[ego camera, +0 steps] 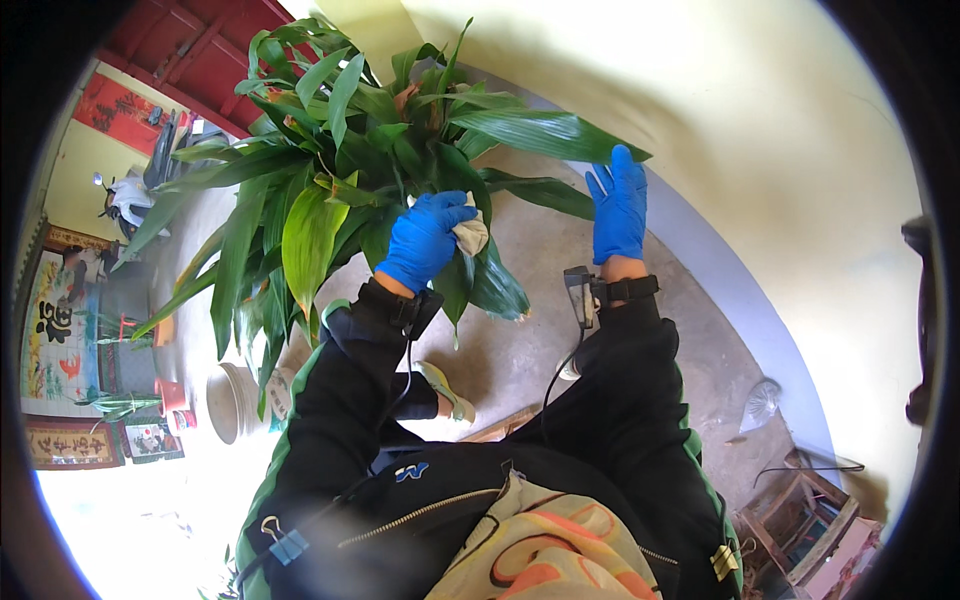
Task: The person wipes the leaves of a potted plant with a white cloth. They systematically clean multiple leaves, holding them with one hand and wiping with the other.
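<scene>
A large potted-type foliage plant (375, 142) with long, broad green leaves spreads out before me; its pot is hidden under the leaves. My left hand (421, 244), in a blue disposable glove, grips a crumpled pale cloth (472, 234) low among the front leaves. My right hand (621, 206), gloved in the same blue, is raised at the tip of a long glossy leaf (540, 131) that points right. Its fingers are extended and apart, and one overlaps the leaf near the tip. A yellow-green leaf (311, 244) hangs left of my left hand.
A pale wall (750, 150) rises close on the right. White buckets (229, 403) stand at left, with a scooter (131, 199) farther off. At lower right are a wooden frame (806, 517) and a clear plastic bag (760, 405) on the concrete floor (517, 360).
</scene>
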